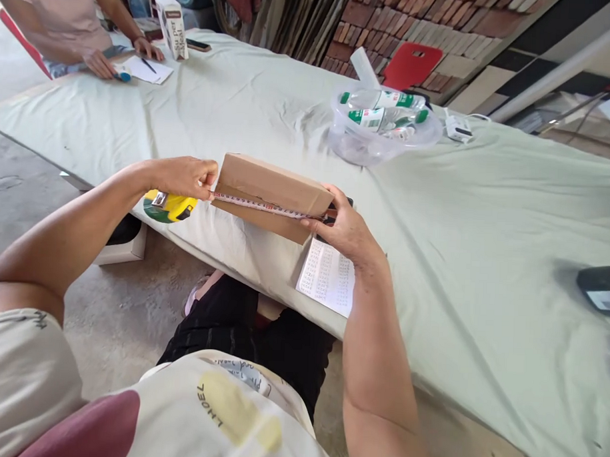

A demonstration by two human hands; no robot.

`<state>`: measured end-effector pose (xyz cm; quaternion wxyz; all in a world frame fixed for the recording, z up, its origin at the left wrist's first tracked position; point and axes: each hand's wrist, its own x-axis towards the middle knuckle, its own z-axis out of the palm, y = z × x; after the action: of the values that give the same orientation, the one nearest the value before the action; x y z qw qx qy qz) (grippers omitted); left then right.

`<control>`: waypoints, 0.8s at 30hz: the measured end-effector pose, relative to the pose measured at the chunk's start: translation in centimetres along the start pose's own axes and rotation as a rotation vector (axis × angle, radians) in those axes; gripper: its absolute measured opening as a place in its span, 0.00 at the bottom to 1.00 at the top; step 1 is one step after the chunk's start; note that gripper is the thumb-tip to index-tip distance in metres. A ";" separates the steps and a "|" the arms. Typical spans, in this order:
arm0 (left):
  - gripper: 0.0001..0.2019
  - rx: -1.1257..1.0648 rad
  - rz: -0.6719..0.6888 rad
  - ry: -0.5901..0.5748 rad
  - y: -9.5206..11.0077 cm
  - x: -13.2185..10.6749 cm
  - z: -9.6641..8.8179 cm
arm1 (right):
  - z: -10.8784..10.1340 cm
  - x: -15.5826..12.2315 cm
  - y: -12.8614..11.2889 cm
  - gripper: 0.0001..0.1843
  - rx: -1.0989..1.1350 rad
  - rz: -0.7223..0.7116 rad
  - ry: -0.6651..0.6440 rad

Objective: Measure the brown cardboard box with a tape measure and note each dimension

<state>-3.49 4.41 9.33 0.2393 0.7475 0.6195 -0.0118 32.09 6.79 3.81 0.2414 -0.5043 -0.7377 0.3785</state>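
Note:
A brown cardboard box (pixel 274 181) is held over the near edge of the cloth-covered table. Along its near side runs the white blade (pixel 256 203) of a tape measure. My left hand (pixel 189 178) pinches the blade at the box's left end. Just below that hand is the yellow and green tape measure case (pixel 178 208), partly hidden by the wrist. My right hand (pixel 346 226) grips the box's right end, its thumb lying against the blade. A sheet of handwritten rows (pixel 326 276) lies under my right hand, with a dark object partly hidden behind the fingers.
A clear plastic basin (pixel 355 147) with several green-capped bottles stands toward the back. Across the table (pixel 464 247) a person's hand (pixel 99 65) rests by papers (pixel 148 70), near a carton (pixel 172 27) and a phone (pixel 199 45). A black object (pixel 603 289) lies at right.

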 end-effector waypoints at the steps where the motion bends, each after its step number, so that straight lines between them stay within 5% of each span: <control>1: 0.17 -0.003 0.001 0.029 -0.2 0.1 0.1 | 0.0 0.1 0.0 0.46 0.000 -0.001 0.003; 5: 0.28 -0.067 0.050 0.036 -0.8 0.7 -0.1 | -0.3 0.3 -0.2 0.48 -0.003 0.042 -0.003; 18: 0.06 -0.244 0.043 -0.151 0.2 1.8 -2.8 | -0.8 0.7 0.7 0.42 0.053 0.016 -0.053; 24: 0.04 -0.261 0.042 -0.204 0.3 2.0 -3.3 | -0.6 0.6 0.5 0.42 0.111 0.027 -0.059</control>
<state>-3.65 7.38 11.72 0.3961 0.7178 0.5726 -0.0022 32.60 7.66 3.71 0.2418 -0.4887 -0.7154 0.4368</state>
